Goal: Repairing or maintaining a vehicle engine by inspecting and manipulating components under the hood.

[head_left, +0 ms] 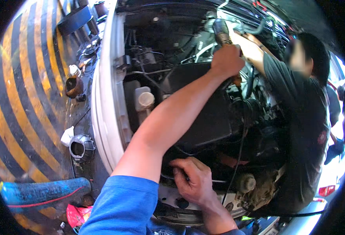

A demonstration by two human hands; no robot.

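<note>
My left arm, in a blue sleeve, reaches across a car's engine bay. At its far end my left hand (228, 60) is closed around what looks like a hand lamp (220, 31) with a dark, rounded head. Bright light falls on the parts beyond it. My right hand (194, 180) is low over the front of the bay, fingers curled in with the thumb; whatever they hold, if anything, is hidden. Beneath my left forearm lies a broad black cover (207, 113). To its left stands a white reservoir with a pale cap (146, 100).
At right a co-worker in a dark shirt (298, 102) leans in, arms near the lamp. A thin black cable (240, 152) hangs across the bay. Left of the pale fender (102, 98) are a metal housing (81, 148), a blue cylinder (45, 192) and striped floor (23, 98).
</note>
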